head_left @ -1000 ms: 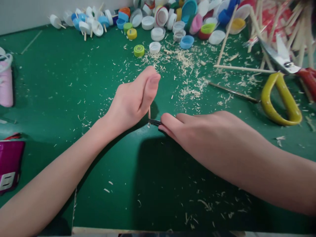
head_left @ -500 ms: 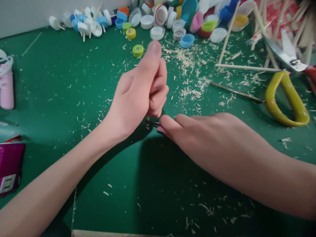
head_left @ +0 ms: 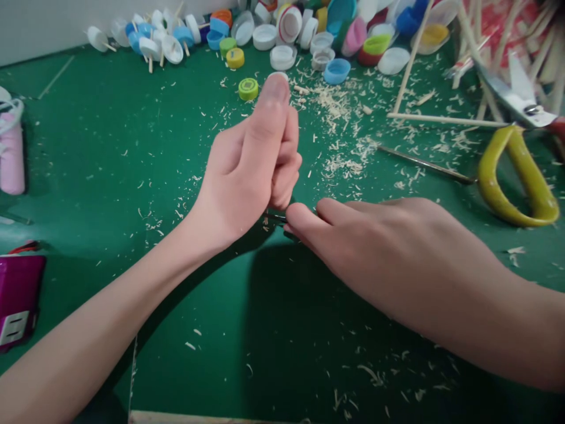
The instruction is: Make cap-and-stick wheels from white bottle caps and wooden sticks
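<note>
My left hand [head_left: 256, 153] is closed in a fist at the middle, thumb on top and pointing away from me. A short light tip of what looks like a thin wooden stick [head_left: 266, 222] pokes out below the fist; the rest is hidden by the fingers. Just to the right, my right hand [head_left: 353, 235] is closed around a small dark knife [head_left: 276, 218]. Only its narrow blade shows, touching or very near the stick's tip. Pale wood shavings [head_left: 344, 165] lie scattered on the green table [head_left: 198, 353] around both hands.
Many plastic bottle caps [head_left: 289, 23] are heaped at the back, some with sticks through them [head_left: 154, 44]. To the right lie a metal awl with a yellow handle [head_left: 488, 171], scissors [head_left: 525, 109] and wooden sticks [head_left: 445, 119]. A purple box [head_left: 20, 297] sits at left.
My left thumb has shifted slightly, and the blade and right hand have moved a little to the right. The whole view has also drifted slightly.
</note>
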Tool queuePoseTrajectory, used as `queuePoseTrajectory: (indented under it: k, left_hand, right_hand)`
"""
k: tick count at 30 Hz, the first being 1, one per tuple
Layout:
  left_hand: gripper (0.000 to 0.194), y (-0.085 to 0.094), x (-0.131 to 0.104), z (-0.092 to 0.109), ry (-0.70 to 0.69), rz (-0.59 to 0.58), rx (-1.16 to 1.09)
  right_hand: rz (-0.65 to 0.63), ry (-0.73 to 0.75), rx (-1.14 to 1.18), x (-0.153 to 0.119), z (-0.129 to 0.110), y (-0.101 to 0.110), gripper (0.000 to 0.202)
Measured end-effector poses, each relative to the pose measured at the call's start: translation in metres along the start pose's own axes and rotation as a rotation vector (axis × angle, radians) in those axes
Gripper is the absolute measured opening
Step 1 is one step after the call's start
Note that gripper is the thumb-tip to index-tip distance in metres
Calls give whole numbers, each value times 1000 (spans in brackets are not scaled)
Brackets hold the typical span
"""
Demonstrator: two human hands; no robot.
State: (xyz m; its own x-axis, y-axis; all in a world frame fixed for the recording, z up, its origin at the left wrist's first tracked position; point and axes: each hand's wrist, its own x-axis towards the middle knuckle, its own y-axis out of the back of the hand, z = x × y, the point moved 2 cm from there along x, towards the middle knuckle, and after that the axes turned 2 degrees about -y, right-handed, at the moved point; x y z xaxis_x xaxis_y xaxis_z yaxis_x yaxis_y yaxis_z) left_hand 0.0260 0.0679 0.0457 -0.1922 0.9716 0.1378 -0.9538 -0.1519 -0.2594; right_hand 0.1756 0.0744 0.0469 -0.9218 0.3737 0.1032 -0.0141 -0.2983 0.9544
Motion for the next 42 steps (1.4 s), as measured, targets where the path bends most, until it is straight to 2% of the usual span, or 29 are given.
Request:
queuePoseTrajectory:
  k: [9,14,19,20,23,25,31,34,38,42]
  left_hand:
    - [57,0,-3,-2,-48,19,30]
    - [57,2,-3,-2,-29,-36,48]
    - [52,-1,-4,1,-52,-88,161]
    - [53,-1,-5,0,-53,-60,178]
    - [55,0,-6,-2,-104,-39,164]
    - [54,1,-7,-3,-110,-76,139]
    - [52,6,-6,-2,-44,-131,135]
    - [54,6,-6,-2,-72,-118,150]
    - [57,6,-5,-4,-71,-32,151]
    - [55,4,-6,-3,-67,-39,144]
  right_hand:
    - [-63,59,57,0,0,-1,29]
    - [-62,57,87,-1,2,-3,28]
    - [-31,27,88,-5,0,-1,34]
    - [-33,44,98,-5,-1,0,37]
    - [-10,57,70,-7,-3,1,43]
    - [-1,53,38,-7,-4,1,44]
    - [-38,54,43,-6,1,1,23]
    - [-41,56,21,-8,1,2,27]
    - [-36,1,13,-10,-3,2,35]
    - [-18,4,44,-12,-4,1,35]
